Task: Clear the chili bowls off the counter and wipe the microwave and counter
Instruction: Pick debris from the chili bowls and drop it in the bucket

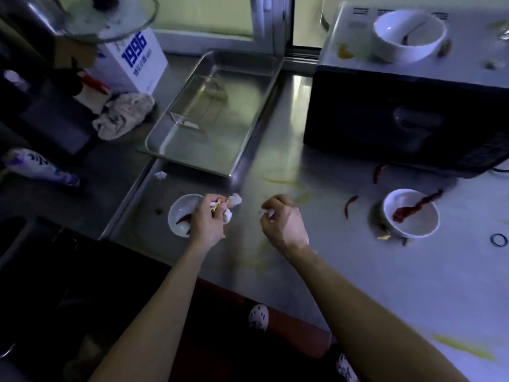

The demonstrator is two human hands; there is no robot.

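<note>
Nearest, the left hand (208, 220) pinches a stained tissue (230, 206) beside a chili bowl (179, 216); the right hand (283, 220) grips a smaller scrap (268, 213). A second bowl (410, 216) sits far right on the yellow-smeared counter (344, 271), near loose chilies (350, 205). Farthest, a third bowl (409, 37) tops the spotted microwave (385, 106). Most work looks undone.

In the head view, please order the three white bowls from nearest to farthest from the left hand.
1. Left bowl, right beside the left hand, on its left.
2. Right bowl, on the counter, beyond the right hand.
3. Top bowl, on the microwave, at the far right.
</note>
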